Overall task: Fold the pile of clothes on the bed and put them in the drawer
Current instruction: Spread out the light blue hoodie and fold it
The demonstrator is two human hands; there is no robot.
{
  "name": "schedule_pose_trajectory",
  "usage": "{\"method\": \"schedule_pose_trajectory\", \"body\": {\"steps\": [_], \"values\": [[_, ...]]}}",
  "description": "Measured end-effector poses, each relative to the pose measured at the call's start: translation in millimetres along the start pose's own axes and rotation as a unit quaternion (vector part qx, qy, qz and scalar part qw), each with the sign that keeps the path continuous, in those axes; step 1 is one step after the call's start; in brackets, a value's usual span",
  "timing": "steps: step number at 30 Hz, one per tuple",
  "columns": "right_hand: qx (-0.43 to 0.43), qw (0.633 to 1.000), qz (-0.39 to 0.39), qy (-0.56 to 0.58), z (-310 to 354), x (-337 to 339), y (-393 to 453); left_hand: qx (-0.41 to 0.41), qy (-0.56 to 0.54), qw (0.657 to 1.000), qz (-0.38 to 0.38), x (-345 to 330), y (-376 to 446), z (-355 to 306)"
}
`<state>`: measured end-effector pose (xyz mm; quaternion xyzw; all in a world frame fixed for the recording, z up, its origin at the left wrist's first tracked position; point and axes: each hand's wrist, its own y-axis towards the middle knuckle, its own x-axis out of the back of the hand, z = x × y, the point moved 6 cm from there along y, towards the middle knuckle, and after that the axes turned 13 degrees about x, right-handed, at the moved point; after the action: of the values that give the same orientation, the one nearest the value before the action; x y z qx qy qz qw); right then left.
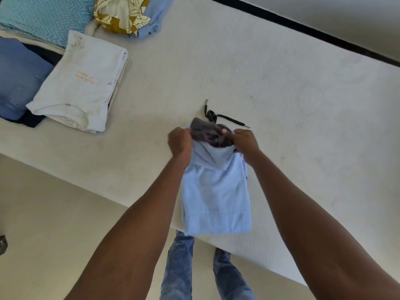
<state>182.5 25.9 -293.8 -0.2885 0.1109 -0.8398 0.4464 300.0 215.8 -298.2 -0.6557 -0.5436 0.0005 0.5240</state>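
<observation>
On the bed (281, 87): light blue hoodie (216, 191), near edge, dark drawstring (225, 118) trailing beyond
Left hand (179, 141): clamped on hood's left side
Right hand (244, 140): clamped on hood's right side
Far left: folded clothes stack (82, 83), unfolded pile (129, 16)

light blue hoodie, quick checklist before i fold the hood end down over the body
1. Both hands hold the hood end: ok. The left hand and right hand grip the grey-lined hood.
2. The light blue hoodie body lies flat: ok, sides already folded in.
3. Drawcord tucked in: not ok, it trails loose on the bed beyond the hood.
4. Hem on the bed: not ok, it overhangs the near edge slightly.
5. Room on the folded stack: ok, the folded pale shirt lies on top, flat.
6. Drawer ready: cannot tell, none is in view.
</observation>
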Motion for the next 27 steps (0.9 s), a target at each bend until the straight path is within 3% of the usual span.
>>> {"method": "schedule_pose_trajectory", "body": {"steps": [2,4,5,8,10,12,13,16,19,22,24,25,27], "values": [[0.029,0.998,-0.037,-0.049,7.7,26.0,1.2,0.055,-0.145,0.988,-0.019,24.8,18.9,9.0],[0.037,0.989,-0.061,-0.128,15.4,40.8,-1.4,0.109,-0.321,0.941,0.010,37.5,15.6,16.7],[0.044,0.983,-0.063,-0.164,22.6,41.0,-5.8,0.114,-0.356,0.927,0.022,39.6,9.4,18.6],[0.078,0.962,-0.072,-0.250,42.8,30.3,-25.2,0.071,-0.254,0.962,0.063,43.7,-12.9,12.4],[0.079,0.956,-0.100,-0.263,47.4,27.9,-31.9,0.041,-0.130,0.979,0.153,41.1,-20.9,7.1],[0.032,0.987,-0.078,-0.139,37.1,22.9,-28.8,0.076,-0.019,0.960,0.269,31.6,-33.6,11.8],[-0.010,0.997,-0.046,-0.053,29.3,17.5,-26.1,0.117,-0.015,0.948,0.295,27.2,-39.5,17.0],[-0.076,0.996,0.028,0.023,24.3,7.1,-27.0,0.184,-0.028,0.958,0.218,16.3,-37.1,24.9],[-0.037,0.996,-0.059,0.058,32.8,20.7,-25.6,0.094,-0.035,0.994,0.045,30.3,-27.7,5.4],[0.058,0.990,-0.124,-0.034,45.3,41.6,-42.5,-0.024,-0.116,0.986,-0.116,63.0,-43.8,0.1],[0.074,0.982,-0.141,-0.101,34.5,45.0,-61.8,0.009,-0.112,0.988,-0.110,50.5,-51.1,29.5],[0.050,0.981,-0.130,-0.132,16.2,39.9,-70.2,0.077,-0.109,0.989,-0.069,34.2,-49.5,59.0],[-0.092,0.979,-0.069,-0.170,-39.2,21.6,-85.3,0.221,-0.088,0.971,0.026,4.5,-50.3,116.0]]}}
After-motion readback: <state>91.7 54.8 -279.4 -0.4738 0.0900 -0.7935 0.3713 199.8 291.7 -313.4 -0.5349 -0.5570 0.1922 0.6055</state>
